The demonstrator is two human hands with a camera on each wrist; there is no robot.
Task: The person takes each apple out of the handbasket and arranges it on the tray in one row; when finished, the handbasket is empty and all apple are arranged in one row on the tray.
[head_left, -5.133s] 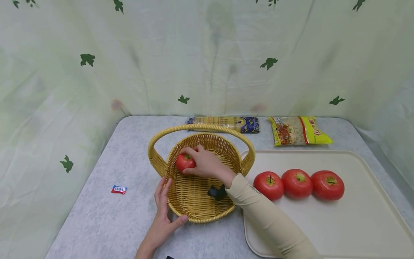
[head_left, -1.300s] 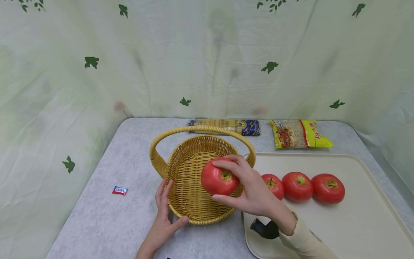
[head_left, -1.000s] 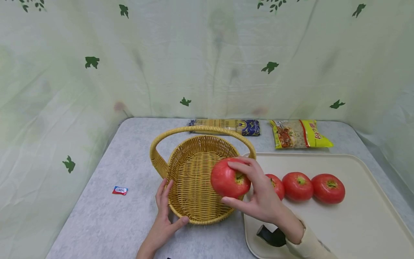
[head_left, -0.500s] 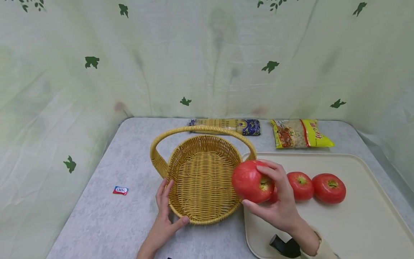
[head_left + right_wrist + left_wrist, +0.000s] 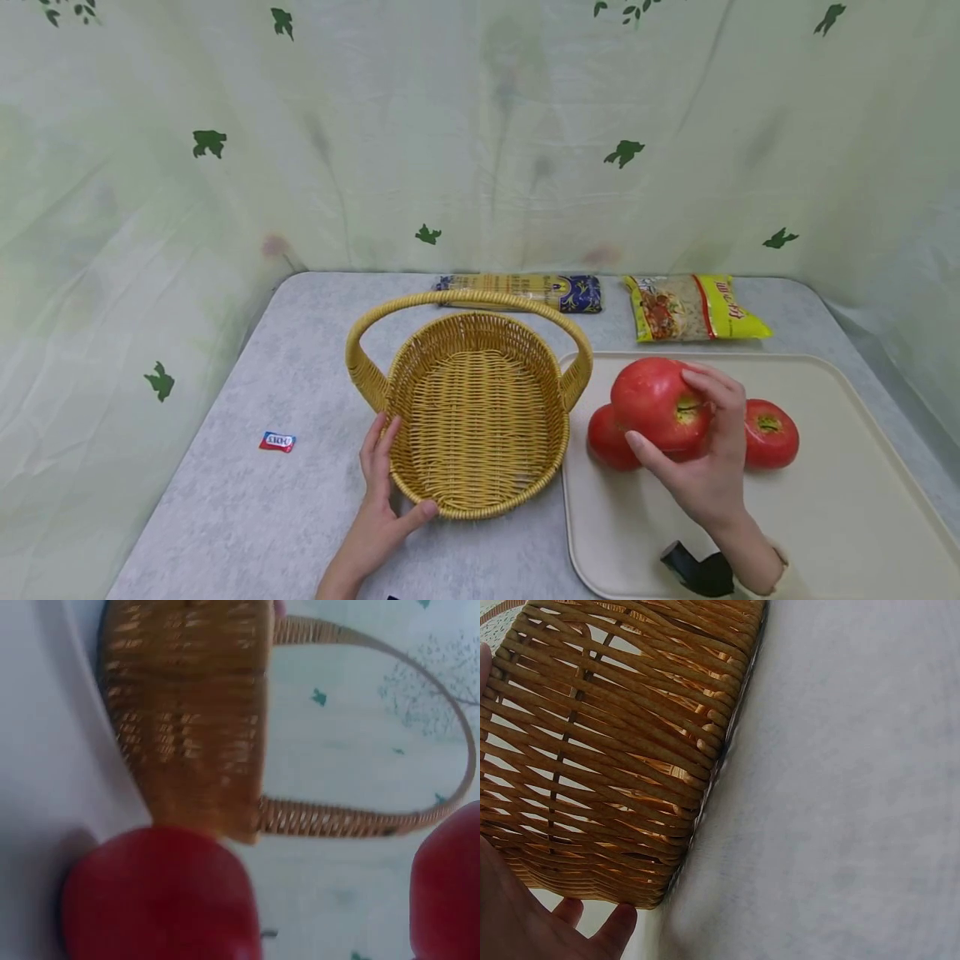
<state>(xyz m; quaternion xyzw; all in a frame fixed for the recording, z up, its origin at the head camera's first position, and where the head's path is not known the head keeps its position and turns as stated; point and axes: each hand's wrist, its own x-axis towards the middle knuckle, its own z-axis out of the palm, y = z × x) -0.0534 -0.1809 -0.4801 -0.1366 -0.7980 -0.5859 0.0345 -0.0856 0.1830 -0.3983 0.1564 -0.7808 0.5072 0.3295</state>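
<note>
My right hand [image 5: 712, 454] holds a red apple [image 5: 656, 402] above the left part of the beige tray [image 5: 825, 517], thumb on the near side and fingers behind. On the tray, one apple [image 5: 609, 437] lies at the left and another apple [image 5: 770, 434] at the right. The held apple largely hides the spot between them. My left hand [image 5: 378, 508] grips the near-left side of a woven basket [image 5: 480, 433], thumb by the front rim and fingers along the left wall. Its bare woven bottom shows. The right wrist view shows the held apple [image 5: 450, 889] and a tray apple [image 5: 161, 896].
A long noodle packet [image 5: 525, 292] lies behind the basket, and a yellow food bag [image 5: 693, 308] behind the tray. A small red and blue wrapper [image 5: 277, 442] is on the table at left. The basket's tall handle [image 5: 465, 297] arches over it.
My right hand has lifted the apple out of the basket and carried it right, over the tray. The left hand has stayed at the basket.
</note>
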